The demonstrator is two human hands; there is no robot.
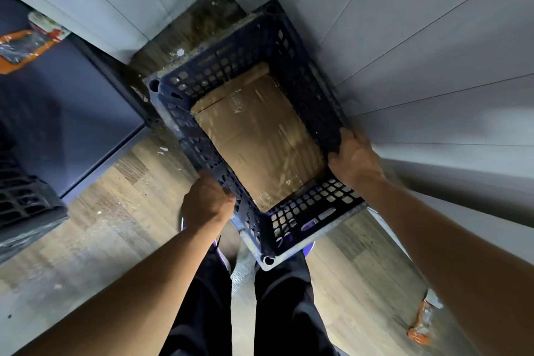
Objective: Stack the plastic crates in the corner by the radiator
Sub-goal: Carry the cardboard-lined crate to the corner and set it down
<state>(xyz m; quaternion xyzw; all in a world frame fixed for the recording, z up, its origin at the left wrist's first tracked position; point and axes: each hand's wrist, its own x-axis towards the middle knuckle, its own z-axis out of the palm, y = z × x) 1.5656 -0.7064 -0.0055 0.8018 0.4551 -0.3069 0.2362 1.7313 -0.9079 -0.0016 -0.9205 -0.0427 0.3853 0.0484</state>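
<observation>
crate: dark blue, lattice walls, centre of frame, cardboard lining its bottom
left hand: grips left rim
right hand: grips right rim

Treat the crate as blurred: no print can be read on the cardboard lying in it. Your left hand grips the crate's left wall; its fingers are smeared and partly hidden behind the lattice. Your right hand grips the right wall, with its fingertips out of sight over the rim. The crate hides whatever lies beneath it, so you cannot tell whether it rests on anything. A second crate and an orange packet are cut off by the left edge. An orange object on the floor at lower right is too blurred to identify.
</observation>
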